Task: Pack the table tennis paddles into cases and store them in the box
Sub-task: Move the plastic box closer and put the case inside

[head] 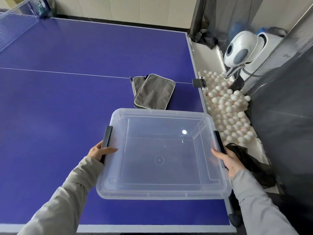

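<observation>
Box in both hands' closed grip

Clear glossy plastic box, grey matt cloth cases, smooth blue table.

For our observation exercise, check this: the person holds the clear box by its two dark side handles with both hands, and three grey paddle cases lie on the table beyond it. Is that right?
Not quite. The head view shows two grey paddle cases, overlapping, not three. The rest stands: the left hand and right hand each hold a dark side handle of the clear box, and the cases lie on the table beyond it.
</observation>
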Motion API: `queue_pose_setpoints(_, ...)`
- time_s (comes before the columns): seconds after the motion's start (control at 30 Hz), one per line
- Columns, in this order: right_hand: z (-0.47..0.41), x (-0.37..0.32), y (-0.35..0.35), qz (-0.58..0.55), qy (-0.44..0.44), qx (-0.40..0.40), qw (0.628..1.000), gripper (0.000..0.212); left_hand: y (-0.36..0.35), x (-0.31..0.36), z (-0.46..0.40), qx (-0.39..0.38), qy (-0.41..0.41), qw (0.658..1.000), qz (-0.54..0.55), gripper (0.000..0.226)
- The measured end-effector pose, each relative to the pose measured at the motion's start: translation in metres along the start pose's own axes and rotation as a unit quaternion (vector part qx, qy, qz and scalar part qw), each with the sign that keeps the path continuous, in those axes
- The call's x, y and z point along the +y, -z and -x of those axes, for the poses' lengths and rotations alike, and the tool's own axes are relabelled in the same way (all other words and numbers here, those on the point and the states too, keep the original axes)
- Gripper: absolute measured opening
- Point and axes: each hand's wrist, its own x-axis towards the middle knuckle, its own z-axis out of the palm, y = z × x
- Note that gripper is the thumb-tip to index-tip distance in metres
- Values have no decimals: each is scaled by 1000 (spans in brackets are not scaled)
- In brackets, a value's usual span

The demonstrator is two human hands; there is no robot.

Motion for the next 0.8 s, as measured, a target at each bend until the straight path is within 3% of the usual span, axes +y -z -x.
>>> queue_pose_setpoints(0.07,0,0,1,2,5,-4,1000,26,3,-2,0,-6,8,1000,22,21)
queue_pose_setpoints(0.3,-2,-1,11,-41,-49,-47,997,28,12,-2,-2,-18,2,1000,7,41)
queue_pose_setpoints(0.43,-1,-2,15,-34,-47,-63,996,26,20,-4,-7,-28,-24,999,16,34)
queue_pose_setpoints(0.53,-3,2,16,-51,-39,-68,996,38,22,-5,-6,-8,-32,999,7,29)
queue_pose_setpoints(0.8,-3,14,26,-47,14,-87,995,50,16,-10,2,67,-53,996,-24,60)
